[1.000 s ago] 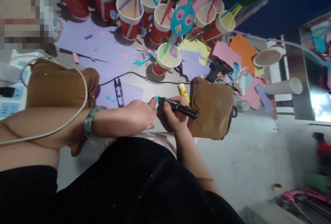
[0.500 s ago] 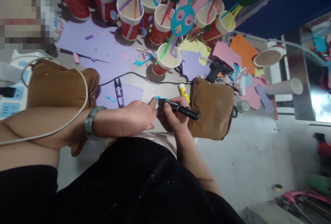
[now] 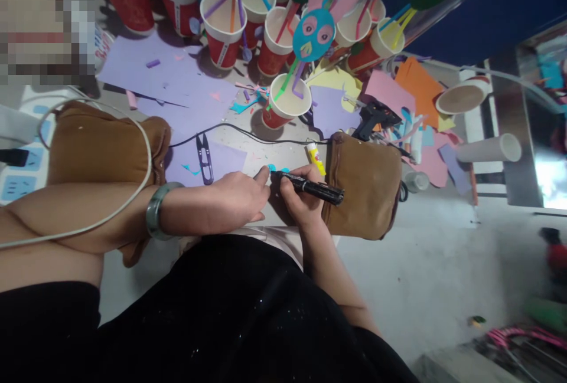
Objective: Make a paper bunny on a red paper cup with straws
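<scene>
In my right hand [image 3: 305, 203] is a black marker [image 3: 321, 190], its tip pointing left, just below a small blue paper circle [image 3: 271, 167]. My left hand [image 3: 239, 197] rests on the table with the index finger stretched out, its tip beside that circle; the other fingers are partly hidden. A second small blue paper piece [image 3: 285, 170] shows above the marker. Thread snips [image 3: 205, 161] lie on purple paper [image 3: 230, 161] left of my left hand. Behind my right hand is a yellow glue stick [image 3: 316, 160].
Red paper cups [image 3: 223, 46] with straws and paper faces crowd the back. One cup [image 3: 287, 105] stands nearer. Brown padded cushions [image 3: 104, 144] flank the work spot. A black glue gun [image 3: 374, 118], paper scraps [image 3: 427, 91] and a dark cable [image 3: 248, 133] lie about.
The marker tip has shifted slightly toward me, so more of the blue paper circle shows. My left hand has hardly moved.
</scene>
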A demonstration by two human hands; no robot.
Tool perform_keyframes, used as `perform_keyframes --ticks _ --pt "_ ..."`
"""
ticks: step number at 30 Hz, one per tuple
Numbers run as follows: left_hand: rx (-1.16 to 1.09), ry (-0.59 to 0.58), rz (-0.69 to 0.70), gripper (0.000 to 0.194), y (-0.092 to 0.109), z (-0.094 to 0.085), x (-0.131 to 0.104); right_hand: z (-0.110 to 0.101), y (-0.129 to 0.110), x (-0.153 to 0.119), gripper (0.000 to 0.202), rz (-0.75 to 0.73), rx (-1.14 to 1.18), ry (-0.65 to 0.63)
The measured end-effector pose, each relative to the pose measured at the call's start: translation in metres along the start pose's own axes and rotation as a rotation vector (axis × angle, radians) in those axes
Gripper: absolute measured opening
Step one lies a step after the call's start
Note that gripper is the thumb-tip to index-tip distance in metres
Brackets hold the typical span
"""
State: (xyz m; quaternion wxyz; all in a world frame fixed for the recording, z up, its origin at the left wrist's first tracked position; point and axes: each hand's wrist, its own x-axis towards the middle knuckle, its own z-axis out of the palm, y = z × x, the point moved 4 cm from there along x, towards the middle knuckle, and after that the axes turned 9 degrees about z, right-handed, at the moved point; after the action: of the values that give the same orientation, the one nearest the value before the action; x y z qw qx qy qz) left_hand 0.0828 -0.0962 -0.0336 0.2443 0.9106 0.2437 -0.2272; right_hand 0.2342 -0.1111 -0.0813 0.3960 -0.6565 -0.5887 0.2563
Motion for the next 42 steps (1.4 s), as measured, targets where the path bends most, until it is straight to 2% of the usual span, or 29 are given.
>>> perform_keyframes --ticks 4,17,24,42 --pt "-0.010 0.008 -0.008 0.054 -0.0003 0.0012 0.0002 0.0014 0.0023 0.0002 0.015 0.001 0.023 0.024" --pt "0.000 0.034 0.002 0.060 -0.0012 0.0032 0.0008 0.0002 0.0000 0.0011 0.016 0.000 -0.003 -0.010" --pt "-0.039 0.048 0.004 0.052 -0.0007 0.0009 -0.0002 -0.0030 -0.0019 -0.0008 0.016 -0.024 -0.011 0.079" --pt "-0.012 -0.019 0.007 0.056 0.0011 -0.0026 -0.0018 -0.0021 -0.0012 -0.0008 0.014 -0.020 -0.019 0.024"
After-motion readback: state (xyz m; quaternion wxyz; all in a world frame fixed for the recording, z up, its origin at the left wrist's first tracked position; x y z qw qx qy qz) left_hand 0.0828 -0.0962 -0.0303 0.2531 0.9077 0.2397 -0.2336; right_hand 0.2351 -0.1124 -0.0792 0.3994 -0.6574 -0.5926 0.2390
